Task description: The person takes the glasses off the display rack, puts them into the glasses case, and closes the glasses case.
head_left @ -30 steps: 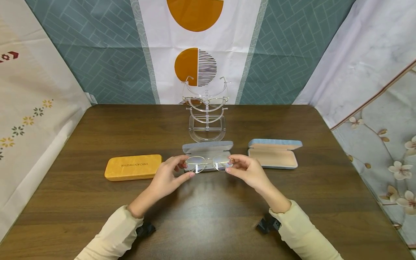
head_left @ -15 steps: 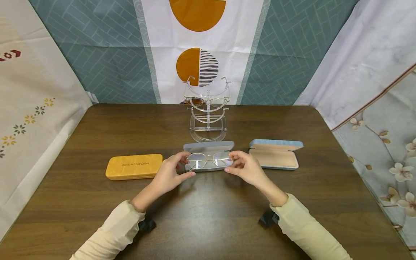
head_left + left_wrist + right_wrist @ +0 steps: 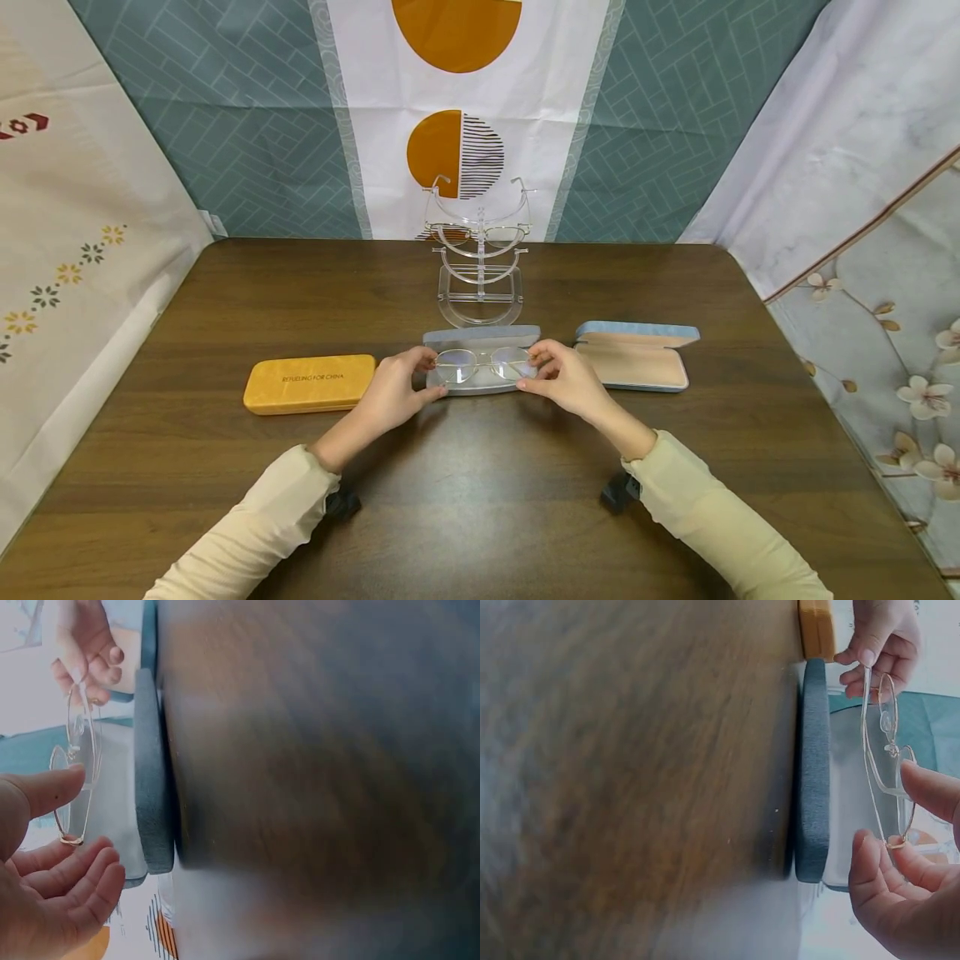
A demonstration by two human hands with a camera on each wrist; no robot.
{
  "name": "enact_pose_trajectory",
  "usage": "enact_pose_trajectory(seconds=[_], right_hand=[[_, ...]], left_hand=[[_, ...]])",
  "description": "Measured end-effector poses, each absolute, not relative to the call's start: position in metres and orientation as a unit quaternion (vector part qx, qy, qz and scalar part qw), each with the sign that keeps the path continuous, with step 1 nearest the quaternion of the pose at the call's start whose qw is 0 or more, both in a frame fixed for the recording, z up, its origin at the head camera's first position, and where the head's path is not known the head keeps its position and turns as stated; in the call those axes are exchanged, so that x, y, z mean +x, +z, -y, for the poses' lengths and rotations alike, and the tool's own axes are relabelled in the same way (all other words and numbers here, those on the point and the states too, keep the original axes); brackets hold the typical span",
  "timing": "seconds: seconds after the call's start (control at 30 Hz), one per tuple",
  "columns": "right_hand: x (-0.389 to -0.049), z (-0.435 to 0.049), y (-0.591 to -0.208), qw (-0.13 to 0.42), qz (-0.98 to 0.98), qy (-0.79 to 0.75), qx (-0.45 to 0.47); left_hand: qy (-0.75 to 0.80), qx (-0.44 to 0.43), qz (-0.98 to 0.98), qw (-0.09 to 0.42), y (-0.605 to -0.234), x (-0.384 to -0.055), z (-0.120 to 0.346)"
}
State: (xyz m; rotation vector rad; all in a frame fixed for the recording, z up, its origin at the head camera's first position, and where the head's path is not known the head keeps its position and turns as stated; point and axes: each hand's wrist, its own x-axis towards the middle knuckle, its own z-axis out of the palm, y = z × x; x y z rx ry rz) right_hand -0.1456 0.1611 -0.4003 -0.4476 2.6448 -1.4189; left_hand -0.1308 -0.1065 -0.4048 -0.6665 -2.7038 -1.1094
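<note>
A pair of thin gold-rimmed eyeglasses (image 3: 455, 367) with folded temples is held level between my two hands, close over an open grey glasses case (image 3: 482, 335). My left hand (image 3: 396, 390) pinches the left end of the frame between thumb and fingers. At the opposite end, my right hand (image 3: 572, 382) grips the frame the same way. In the left wrist view, the eyeglasses (image 3: 96, 750) hang above the pale lining, beside the case's dark front wall (image 3: 154, 787). The right wrist view shows the folded temples on the near side of the lenses.
A yellow closed glasses case (image 3: 309, 385) lies to the left. On the right stands an open light blue case (image 3: 632, 367) with a beige lining. Behind is a clear tiered display stand (image 3: 480, 283) carrying another pair of eyeglasses (image 3: 502, 237). Everything rests on a brown wooden table (image 3: 480, 500).
Both hands have carried the eyeglasses slightly away from me, further over the grey case. The lenses have tipped a little. The cases and stand stay put.
</note>
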Motion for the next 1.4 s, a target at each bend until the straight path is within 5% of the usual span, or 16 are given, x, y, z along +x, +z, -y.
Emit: enact_pose_trajectory(seconds=[0.53,1.4], right_hand=[[-0.157,-0.157,-0.414,0.069,-0.879,-0.456,-0.123],[-0.169,-0.160,-0.422,0.193,-0.843,-0.499,-0.061]], left_hand=[[-0.280,-0.188,0.941,0.016,-0.408,-0.144,0.104],[-0.246,-0.217,0.942,-0.076,-0.410,-0.152,0.103]])
